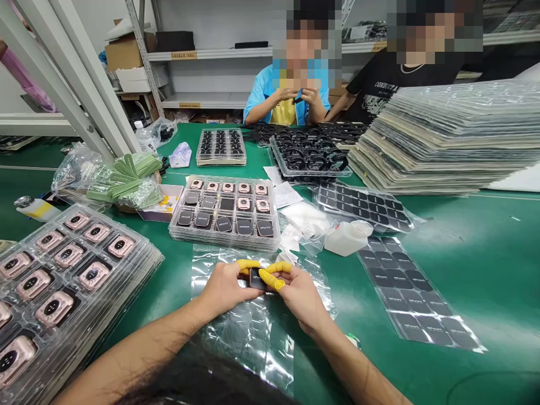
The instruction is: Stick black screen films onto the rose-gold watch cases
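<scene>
Between my two hands is a smartwatch case (256,279) with a dark front bearing pale lettering. My left hand (225,287) grips its left side, a yellow finger cot on the index finger. My right hand (297,289), with yellow cots on several fingers, closes on the right side, and a finger lies across the dark front. Clear plastic film (248,332) is spread on the table beneath them. Just beyond stands a clear tray (225,241) of watch cases, some pink backs up, others dark fronts up. A sheet of dark square stickers (411,292) lies to the right.
Stacked trays of pink watch cases (139,264) rise at the left. A white bottle (348,237) lies near a second sticker sheet (363,205). Green straps (130,177), black straps in trays (310,152) and a tall stack of sheets (439,135) surround the workspace. Two people sit opposite.
</scene>
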Demonstrator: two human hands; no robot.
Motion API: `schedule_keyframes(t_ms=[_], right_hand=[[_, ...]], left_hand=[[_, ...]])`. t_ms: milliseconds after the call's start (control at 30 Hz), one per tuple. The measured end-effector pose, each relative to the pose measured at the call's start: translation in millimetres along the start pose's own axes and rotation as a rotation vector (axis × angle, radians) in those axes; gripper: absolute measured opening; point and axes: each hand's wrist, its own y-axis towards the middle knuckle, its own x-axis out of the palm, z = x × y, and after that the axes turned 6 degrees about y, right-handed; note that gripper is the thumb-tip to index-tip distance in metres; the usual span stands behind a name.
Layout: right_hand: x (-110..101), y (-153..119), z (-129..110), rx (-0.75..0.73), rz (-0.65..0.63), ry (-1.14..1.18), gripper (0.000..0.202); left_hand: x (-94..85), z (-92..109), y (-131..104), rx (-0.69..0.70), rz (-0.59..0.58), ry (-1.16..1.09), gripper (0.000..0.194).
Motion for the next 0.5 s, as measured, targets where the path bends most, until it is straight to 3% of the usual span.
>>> schedule_keyframes(t_ms=[500], right_hand=[[-4.6,1.2,16.6,-0.106,-0.047,-0.037,0.067]], left_hand=[[0.9,-3.4,-0.5,0.048,-0.022,0.074,0.054]])
